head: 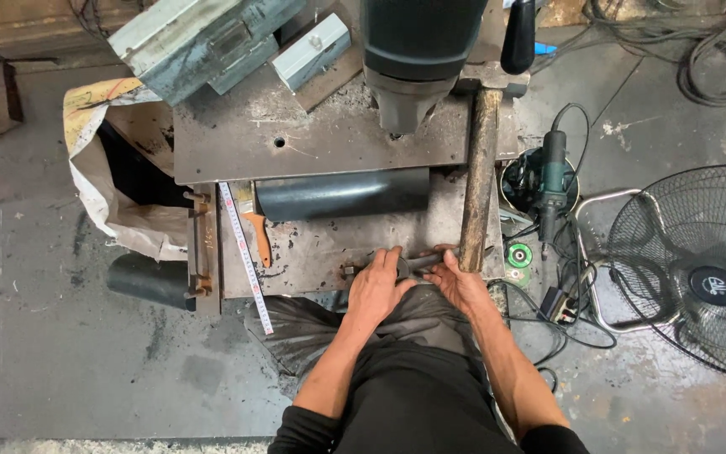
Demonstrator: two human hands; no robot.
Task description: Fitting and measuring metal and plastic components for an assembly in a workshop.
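My left hand [377,286] lies over a small dark metal part [413,264] at the near edge of the steel work plate [329,244], fingers curled on it. My right hand [455,280] grips the same part from the right, next to a rusty upright column [479,181]. Behind the hands lies a dark pipe section [342,193]. A drill press head [418,59] hangs above the plate.
A measuring tape [244,252] and an orange-handled brush [255,231] lie on the plate's left. An angle grinder [550,181] stands in a bucket to the right, with discs, cables and a floor fan [699,269]. An open sack [119,181] and another pipe [149,282] sit left.
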